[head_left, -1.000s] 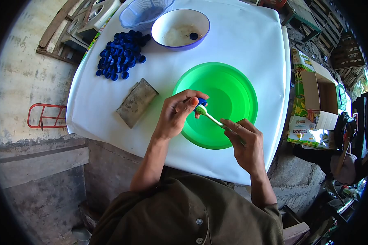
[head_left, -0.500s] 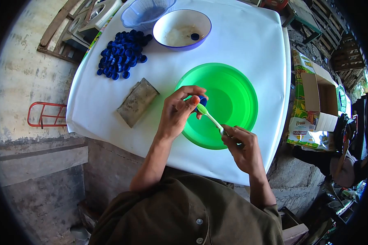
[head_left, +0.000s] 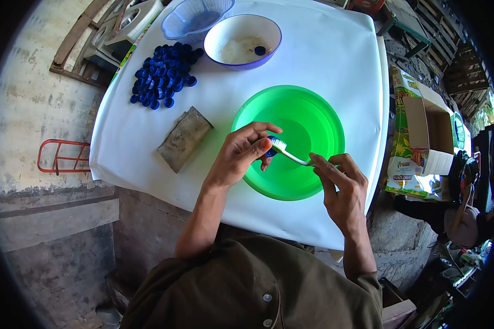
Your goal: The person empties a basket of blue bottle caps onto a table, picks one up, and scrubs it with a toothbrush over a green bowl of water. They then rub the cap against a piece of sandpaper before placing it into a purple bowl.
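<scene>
Over the left part of the green basin (head_left: 318, 109), my left hand (head_left: 241, 153) pinches a blue cap (head_left: 271, 152). My right hand (head_left: 343, 186) holds the handle of a white and green toothbrush (head_left: 293, 158), whose bristles touch the cap. Part of the cap is hidden by my left fingers and the brush head. Behind and to the left lies a pile of blue caps (head_left: 162, 74). A white bowl with a purple rim (head_left: 241, 41) contains some cloudy liquid and one blue cap (head_left: 259, 50).
A translucent blue basket (head_left: 195, 19) stands at the table's back left. A worn grey block (head_left: 185, 139) lies left of the basin on the white-covered table (head_left: 142, 148). Right of the table are an open cardboard box (head_left: 431, 131) and a person (head_left: 461, 222).
The toothbrush has turned so its bristles face up and its handle lies flatter. My right hand has shifted right and changed its hold; my left hand has moved slightly.
</scene>
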Available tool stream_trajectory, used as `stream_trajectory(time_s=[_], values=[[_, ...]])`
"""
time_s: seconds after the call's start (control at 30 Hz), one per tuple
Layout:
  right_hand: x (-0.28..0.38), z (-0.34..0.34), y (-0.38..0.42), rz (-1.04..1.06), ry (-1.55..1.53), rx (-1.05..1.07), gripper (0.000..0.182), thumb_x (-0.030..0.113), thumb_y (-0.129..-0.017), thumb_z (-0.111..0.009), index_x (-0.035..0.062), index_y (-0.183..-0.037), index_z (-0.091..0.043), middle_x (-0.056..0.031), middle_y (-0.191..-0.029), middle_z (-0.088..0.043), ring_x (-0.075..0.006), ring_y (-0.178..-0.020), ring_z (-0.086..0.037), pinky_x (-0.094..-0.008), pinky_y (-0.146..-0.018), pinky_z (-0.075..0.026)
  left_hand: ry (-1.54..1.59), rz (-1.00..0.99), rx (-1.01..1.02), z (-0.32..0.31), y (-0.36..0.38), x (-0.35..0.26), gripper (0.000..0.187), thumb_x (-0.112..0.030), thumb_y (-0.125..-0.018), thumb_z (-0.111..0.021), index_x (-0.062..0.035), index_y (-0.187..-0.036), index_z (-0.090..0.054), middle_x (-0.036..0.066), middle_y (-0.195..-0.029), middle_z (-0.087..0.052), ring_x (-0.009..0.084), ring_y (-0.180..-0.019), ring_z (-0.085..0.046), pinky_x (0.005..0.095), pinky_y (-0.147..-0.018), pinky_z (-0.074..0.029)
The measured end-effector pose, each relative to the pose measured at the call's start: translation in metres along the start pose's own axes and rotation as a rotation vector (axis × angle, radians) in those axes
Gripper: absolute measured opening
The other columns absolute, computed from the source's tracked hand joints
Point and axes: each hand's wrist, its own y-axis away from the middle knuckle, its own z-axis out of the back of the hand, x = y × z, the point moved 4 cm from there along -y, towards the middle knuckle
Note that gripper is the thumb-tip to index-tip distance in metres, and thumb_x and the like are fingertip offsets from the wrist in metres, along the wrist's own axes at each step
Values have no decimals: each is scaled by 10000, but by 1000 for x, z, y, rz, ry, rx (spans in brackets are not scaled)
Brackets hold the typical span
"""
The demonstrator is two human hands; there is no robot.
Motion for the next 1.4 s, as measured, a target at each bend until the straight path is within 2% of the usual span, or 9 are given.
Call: stream_trajectory(time_s=[0.13, 0.23, 0.37, 0.57, 0.6, 0.8, 1.0, 1.1, 1.4], values=[[-2, -6, 2, -137, -346, 103, 295, -17, -872, -693, 28, -1163, -713, -165, -893, -683, -276, -728, -689, -356, -641, -533, 84, -87, -79, -2, -2, 2, 362, -220, -980, -658, 29, -1237, -606, 121, -1008, -672, 142, -827, -630, 281, -694, -532], [0, -12, 8, -209, -382, 164, 277, -27, -878, -682, -2, -1153, -706, -183, -921, -695, -270, -741, -694, -354, -647, -530, 128, -126, -30, -2, -2, 1, 370, -183, -970, -667, 36, -1259, -592, 152, -1090, -674, 168, -902, -642, 306, -747, -548], [-3, -7, 6, -115, -237, 64, 310, -2, -861, -712, 61, -1165, -724, -147, -890, -685, -283, -741, -694, -368, -652, -533, 100, -150, 40, 0, 1, 1, 345, -106, -958, -666, 48, -1259, -597, 158, -1117, -670, 170, -914, -647, 310, -785, -555], [0, 6, 1, -56, -43, 29, 335, 25, -834, -737, 127, -1153, -745, -106, -866, -656, -257, -720, -684, -379, -638, -534, -33, -60, 81, 7, 5, 0, 337, -108, -929, -709, 58, -1212, -634, 111, -1007, -685, 124, -804, -643, 257, -727, -552], [-1, 6, 0, -31, -53, 11, 381, -57, -802, -734, 106, -1146, -748, -93, -824, -645, -213, -704, -657, -325, -622, -517, -58, -49, 84, 7, 5, 1, 342, -128, -928, -714, 58, -1205, -639, 103, -987, -684, 114, -783, -637, 249, -705, -546], [3, 13, -9, 102, 102, -18, 379, -61, -801, -733, 100, -1144, -747, -101, -839, -652, -212, -715, -662, -328, -625, -523, -119, 7, 71, 3, 3, 2, 373, -255, -945, -703, 42, -1165, -659, 66, -878, -655, 79, -701, -592, 224, -614, -504], [-2, 0, -4, -66, -290, 150, 306, -6, -838, -726, 56, -1138, -732, -121, -852, -682, -256, -687, -680, -353, -625, -534, -1, -208, -87, -3, 0, -3, 398, -360, -946, -688, 9, -1094, -678, 12, -781, -602, 65, -657, -553, 219, -566, -463], [-6, -3, -5, -32, -255, 103, 291, -4, -843, -723, 49, -1128, -734, -124, -850, -682, -264, -693, -686, -355, -628, -538, -98, -157, 23, 0, 0, -2, 393, -379, -954, -675, -2, -1065, -686, -5, -730, -579, 47, -607, -514, 197, -516, -409], [-2, 14, -14, 169, 202, -39, 308, 47, -771, -765, 136, -1066, -774, -70, -857, -617, -244, -756, -599, -377, -677, -513, -310, 253, -43, 2, 6, 14, 442, -448, -996, -588, -15, -1010, -680, -39, -608, -503, 24, -500, -402, 194, -454, -301]])
